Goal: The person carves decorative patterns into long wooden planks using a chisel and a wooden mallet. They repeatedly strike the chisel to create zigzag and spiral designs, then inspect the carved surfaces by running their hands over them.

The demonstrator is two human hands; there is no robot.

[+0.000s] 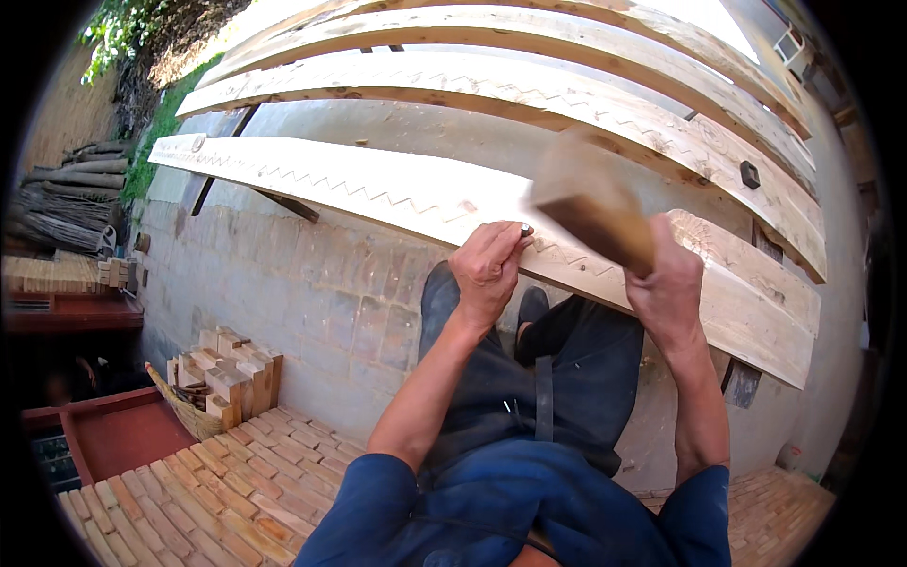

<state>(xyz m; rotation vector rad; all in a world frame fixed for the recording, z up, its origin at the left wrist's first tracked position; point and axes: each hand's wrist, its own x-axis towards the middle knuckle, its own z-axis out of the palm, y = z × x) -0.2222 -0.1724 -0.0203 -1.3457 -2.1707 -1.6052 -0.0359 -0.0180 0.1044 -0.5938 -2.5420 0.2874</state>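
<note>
My left hand [487,267] is closed round a chisel [526,230]; only its small metal top shows above my fingers. That hand rests at the near edge of a pale wooden plank [350,184], which bears a carved zigzag line and a round carved flower at its right part. In my right hand [666,283] is a wooden mallet [590,203], gripped by its handle. The mallet's head is smeared by motion, raised a little to the right of the chisel. The chisel's blade is hidden behind my left hand.
More long planks lie parallel beyond, one with a small dark block [749,174] on it. Dark supports [742,383] hold the planks up. At the lower left stand a basket [194,411] and stacked wood blocks [241,378] on brick paving. Logs [80,184] are piled far left.
</note>
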